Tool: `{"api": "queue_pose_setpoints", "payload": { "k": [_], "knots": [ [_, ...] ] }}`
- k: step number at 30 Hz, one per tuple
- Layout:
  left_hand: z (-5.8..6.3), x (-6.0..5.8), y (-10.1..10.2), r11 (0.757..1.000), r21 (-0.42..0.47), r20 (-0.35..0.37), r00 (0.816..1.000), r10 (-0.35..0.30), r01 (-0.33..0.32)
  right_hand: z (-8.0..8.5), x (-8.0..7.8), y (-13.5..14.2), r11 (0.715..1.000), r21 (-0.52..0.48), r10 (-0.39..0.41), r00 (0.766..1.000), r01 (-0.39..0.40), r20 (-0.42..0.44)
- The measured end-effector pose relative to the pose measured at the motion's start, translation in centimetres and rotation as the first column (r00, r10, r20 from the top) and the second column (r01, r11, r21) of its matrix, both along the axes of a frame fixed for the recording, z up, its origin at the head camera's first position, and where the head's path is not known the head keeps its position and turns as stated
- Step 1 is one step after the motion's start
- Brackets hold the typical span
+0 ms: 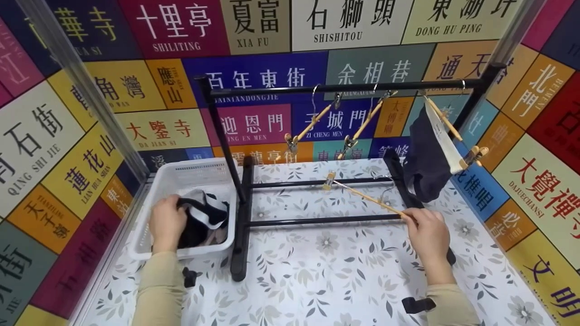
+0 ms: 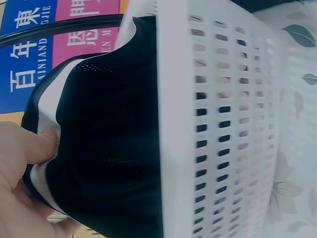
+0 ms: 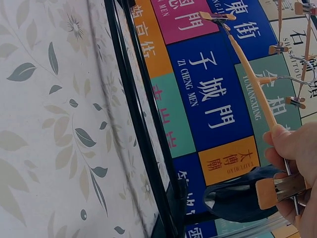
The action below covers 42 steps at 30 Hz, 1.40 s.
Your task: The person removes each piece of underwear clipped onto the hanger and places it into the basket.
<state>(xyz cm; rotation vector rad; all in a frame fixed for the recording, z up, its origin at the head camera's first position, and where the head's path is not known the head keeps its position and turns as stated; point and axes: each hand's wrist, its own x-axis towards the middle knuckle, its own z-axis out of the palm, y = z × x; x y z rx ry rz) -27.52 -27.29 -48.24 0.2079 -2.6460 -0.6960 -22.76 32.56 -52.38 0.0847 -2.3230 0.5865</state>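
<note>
Picking-out step, I'd judge — my left hand (image 1: 167, 219) pinches a black-and-white garment (image 2: 104, 129) in the basket (image 1: 195, 171) near the table (image 1: 308, 280)'s back-left corner; my right hand (image 1: 428, 233) grips a hanger (image 1: 364, 196) by one end. Next calls for a clean lift.

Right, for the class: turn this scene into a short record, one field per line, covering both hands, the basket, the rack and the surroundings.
Left hand: grips a black-and-white garment at the basket
Right hand: holds a clip hanger by one end
Basket: white, perforated, clothes inside
Rack: black, beside the basket
On its rail: two bare hangers; another bearing a dark garment
Surface: white, leaf-and-flower print
Backdrop: coloured panels with lettering
</note>
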Motion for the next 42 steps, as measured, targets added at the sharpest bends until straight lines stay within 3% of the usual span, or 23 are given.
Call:
{"api": "queue_pose_setpoints", "payload": {
  "k": [4, 8, 20, 26, 42],
  "knots": [
    [-0.2, 0.0, 0.3, 1.0, -0.021, 0.116, 0.993, 0.007, -0.004, 0.4, -0.1, 0.0, 1.0, 0.005, -0.009, 1.0, 0.009, 0.01],
    [-0.5, 0.1, 0.8, 0.999, -0.05, 0.144, 0.99, -0.006, 0.013, 0.8, -0.3, -0.1, 1.0, 0.005, -0.017, 1.0, 0.016, 0.022],
    [-0.8, 0.8, 2.5, 0.99, -0.085, 0.132, 0.987, -0.097, 0.109, 3.3, -1.0, -0.1, 0.998, 0.044, -0.04, 0.999, 0.039, 0.026],
    [-0.6, 1.4, 3.3, 0.983, -0.109, 0.068, 0.988, -0.141, 0.148, 4.3, -1.2, 0.3, 0.997, 0.052, -0.055, 0.998, 0.054, 0.018],
    [-0.2, 2.2, 5.8, 0.957, -0.137, 0.04, 0.967, -0.252, 0.255, 6.3, -1.4, 1.4, 0.995, 0.059, -0.079, 0.997, 0.079, 0.008]
  ]
}}
